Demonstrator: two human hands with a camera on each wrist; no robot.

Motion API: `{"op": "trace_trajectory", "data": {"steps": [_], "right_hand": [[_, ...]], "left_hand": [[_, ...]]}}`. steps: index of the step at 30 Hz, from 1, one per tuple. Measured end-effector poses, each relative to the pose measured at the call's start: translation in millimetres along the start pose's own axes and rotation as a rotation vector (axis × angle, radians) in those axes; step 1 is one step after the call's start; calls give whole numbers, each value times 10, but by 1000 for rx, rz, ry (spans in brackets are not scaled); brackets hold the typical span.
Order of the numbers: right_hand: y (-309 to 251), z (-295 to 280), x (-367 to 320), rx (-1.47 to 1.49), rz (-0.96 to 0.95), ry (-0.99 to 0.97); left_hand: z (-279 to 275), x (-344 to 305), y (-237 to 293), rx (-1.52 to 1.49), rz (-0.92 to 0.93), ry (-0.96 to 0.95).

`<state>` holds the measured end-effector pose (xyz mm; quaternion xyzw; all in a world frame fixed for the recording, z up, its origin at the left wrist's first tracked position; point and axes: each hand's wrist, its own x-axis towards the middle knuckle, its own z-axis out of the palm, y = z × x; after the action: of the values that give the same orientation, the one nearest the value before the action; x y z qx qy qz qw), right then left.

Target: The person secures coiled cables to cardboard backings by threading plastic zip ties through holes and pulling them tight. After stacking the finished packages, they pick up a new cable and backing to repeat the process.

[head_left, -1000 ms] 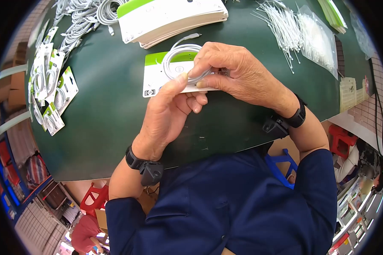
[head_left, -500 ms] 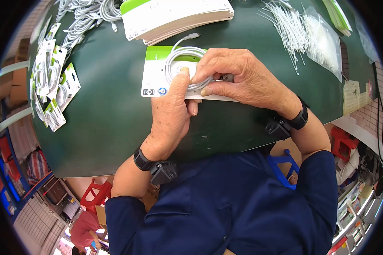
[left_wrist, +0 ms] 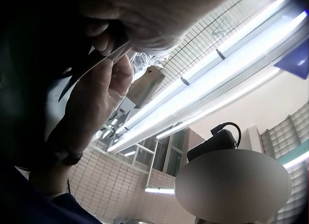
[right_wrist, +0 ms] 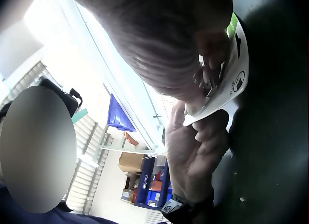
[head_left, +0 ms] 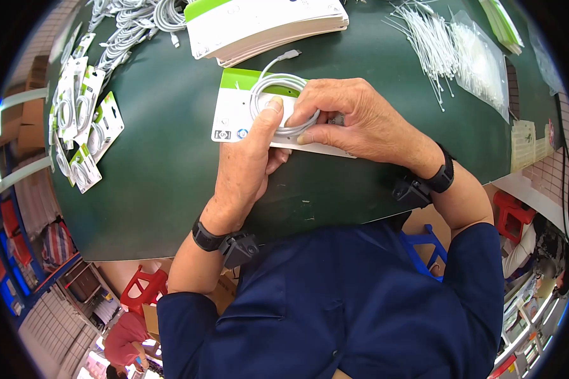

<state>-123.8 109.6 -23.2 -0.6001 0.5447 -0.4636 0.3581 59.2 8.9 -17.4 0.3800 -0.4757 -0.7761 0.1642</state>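
Note:
A coiled white cable (head_left: 256,101) lies on a green-and-white card (head_left: 227,114), its plug end sticking up past the card's top edge. The left hand (head_left: 243,158) grips the card's lower edge, thumb on top over the coil's left part, the other fingers underneath. With thumb and fingers the right hand (head_left: 354,120) pinches the coil's right side against the card. In the right wrist view the card (right_wrist: 236,84) is between both hands, with the left hand's curled fingers (right_wrist: 205,132) below it. The left wrist view shows the card edge-on and dark.
A stack of cards (head_left: 265,28) stands behind the hands. Loose cables (head_left: 123,38) are heaped at the back left, above carded cables (head_left: 76,114). White cable ties (head_left: 427,47) and a bag of them (head_left: 480,69) lie at the right.
The left hand's thumb has moved up onto the coil and its fingers have gone under the card. The right hand has shifted slightly down, still pinching the coil.

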Motion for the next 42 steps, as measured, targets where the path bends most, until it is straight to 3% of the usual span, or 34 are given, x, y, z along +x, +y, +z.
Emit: {"op": "trace_trajectory", "data": {"steps": [12, 21, 27, 36, 42], "right_hand": [[-24, -21, 3, 14, 97, -86], [29, 54, -11, -101, -9, -6], [0, 72, -18, -135, 18, 2], [42, 121, -48, -403, -303, 95], [-51, 80, -45, -390, -440, 114]], "left_hand": [[5, 17, 25, -28, -46, -11], [-2, 46, -9, -33, -26, 24], [-47, 64, -98, -33, 22, 9], [71, -52, -157, -33, 163, 131], [61, -163, -284, -58, 192, 214]]}}
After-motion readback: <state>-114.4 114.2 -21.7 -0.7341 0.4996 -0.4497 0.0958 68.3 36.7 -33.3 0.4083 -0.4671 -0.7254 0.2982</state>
